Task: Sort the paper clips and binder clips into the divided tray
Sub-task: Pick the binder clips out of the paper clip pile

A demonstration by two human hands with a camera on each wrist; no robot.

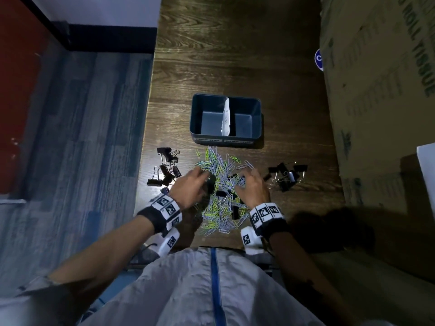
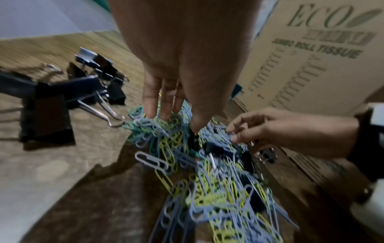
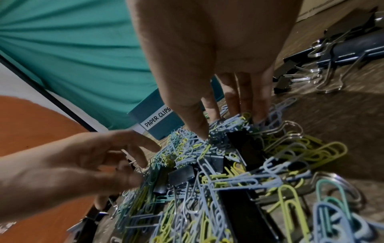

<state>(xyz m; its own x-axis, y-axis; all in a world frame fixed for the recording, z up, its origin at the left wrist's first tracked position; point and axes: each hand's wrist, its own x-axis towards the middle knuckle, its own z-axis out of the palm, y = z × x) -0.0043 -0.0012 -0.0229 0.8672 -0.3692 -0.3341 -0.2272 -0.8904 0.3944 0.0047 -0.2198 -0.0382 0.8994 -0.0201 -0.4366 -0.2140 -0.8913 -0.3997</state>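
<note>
Hands (image 1: 188, 187) fingertips-down in the paper-clip pile (image 1: 221, 208)

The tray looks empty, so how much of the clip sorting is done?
Nothing is in the tray yet; both halves beside the white divider look empty. Some binder clips already lie in a left group and a right group on the table. Right now the left hand holds a black binder clip and the right hand digs in the mixed pile. All of it still needs sorting.
</note>
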